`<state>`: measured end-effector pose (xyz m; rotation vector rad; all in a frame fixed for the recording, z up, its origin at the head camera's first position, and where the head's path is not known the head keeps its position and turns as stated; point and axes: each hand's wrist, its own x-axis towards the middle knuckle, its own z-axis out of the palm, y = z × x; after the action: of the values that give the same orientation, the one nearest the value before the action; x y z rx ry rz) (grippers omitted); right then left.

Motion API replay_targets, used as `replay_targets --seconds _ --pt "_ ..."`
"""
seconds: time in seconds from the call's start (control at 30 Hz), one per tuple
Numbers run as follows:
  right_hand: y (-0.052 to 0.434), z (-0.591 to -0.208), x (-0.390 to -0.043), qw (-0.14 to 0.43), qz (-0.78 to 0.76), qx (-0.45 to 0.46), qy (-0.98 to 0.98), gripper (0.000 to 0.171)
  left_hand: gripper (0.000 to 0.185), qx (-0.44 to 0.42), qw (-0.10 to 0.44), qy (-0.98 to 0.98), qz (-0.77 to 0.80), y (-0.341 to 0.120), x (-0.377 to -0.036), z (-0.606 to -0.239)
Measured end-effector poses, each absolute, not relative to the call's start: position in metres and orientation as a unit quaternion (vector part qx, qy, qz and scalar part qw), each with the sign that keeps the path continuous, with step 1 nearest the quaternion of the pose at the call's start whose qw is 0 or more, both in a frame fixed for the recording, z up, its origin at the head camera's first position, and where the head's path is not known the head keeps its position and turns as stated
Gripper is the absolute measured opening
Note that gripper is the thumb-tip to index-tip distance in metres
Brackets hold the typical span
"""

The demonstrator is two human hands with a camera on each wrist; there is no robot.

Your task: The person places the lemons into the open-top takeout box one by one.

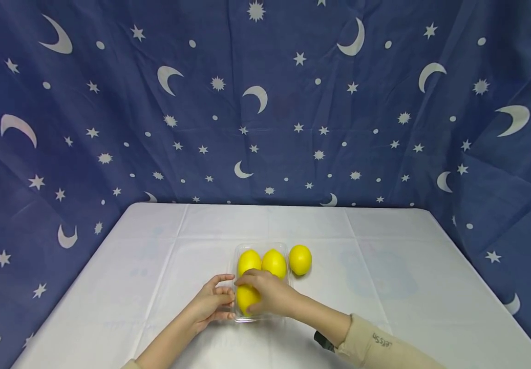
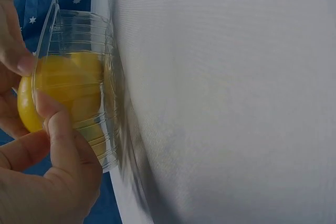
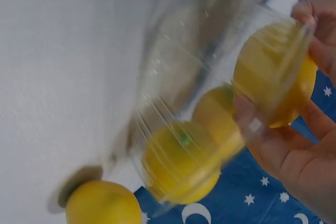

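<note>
Item: clear plastic tray (image 1: 285, 249), mid-table on the white tablecloth (image 1: 385, 287); every place below is given from it.
- Two lemons (image 1: 262, 262) at its far end, inside.
- Near-end lemon (image 1: 246, 298), inside, under my right hand (image 1: 272, 293), whose fingers curl over it in a grip.
- Loose lemon (image 1: 300, 259), just outside the far right corner, on the cloth.
- Left hand (image 1: 212, 303) at the near left wall, thumb and fingers pinching the rim.
Risks, as I judge them: the thin wall may buckle under the pinch; tilting the tray could roll the far lemons out; a slipped grip could knock the loose lemon away.
</note>
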<state>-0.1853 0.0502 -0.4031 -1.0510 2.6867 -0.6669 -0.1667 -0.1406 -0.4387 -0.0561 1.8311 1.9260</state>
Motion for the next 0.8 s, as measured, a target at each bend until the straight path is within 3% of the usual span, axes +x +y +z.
replay_targets --seconds 0.33,0.8 --pt "0.048 -0.412 -0.178 0.081 -0.241 -0.32 0.912 0.061 0.057 -0.024 0.236 0.667 0.707 -0.142 -0.168 -0.442" --pt "0.052 -0.422 -0.176 0.054 -0.231 -0.322 0.917 0.058 0.056 -0.037 0.233 0.664 0.709 -0.14 -0.167 -0.442"
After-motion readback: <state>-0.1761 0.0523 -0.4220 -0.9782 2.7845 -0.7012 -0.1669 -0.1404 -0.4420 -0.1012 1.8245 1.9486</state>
